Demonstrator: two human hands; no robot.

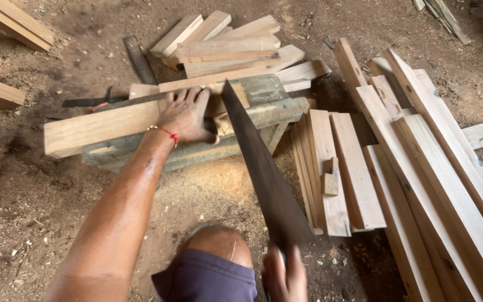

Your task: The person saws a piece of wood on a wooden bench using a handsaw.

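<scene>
Sawing well here means keeping the stroke long and the work pinned. Right of the grey sawing block (264, 109), long planks (420, 168) lie stacked on the dirt floor; behind it sits a heap of offcuts (225, 45). On the block rests the board (102, 126), pressed flat by the left hand (185, 114). The handsaw (261, 168) bites just right of that hand, its handle clenched in the right hand's (283, 277) grip.
</scene>
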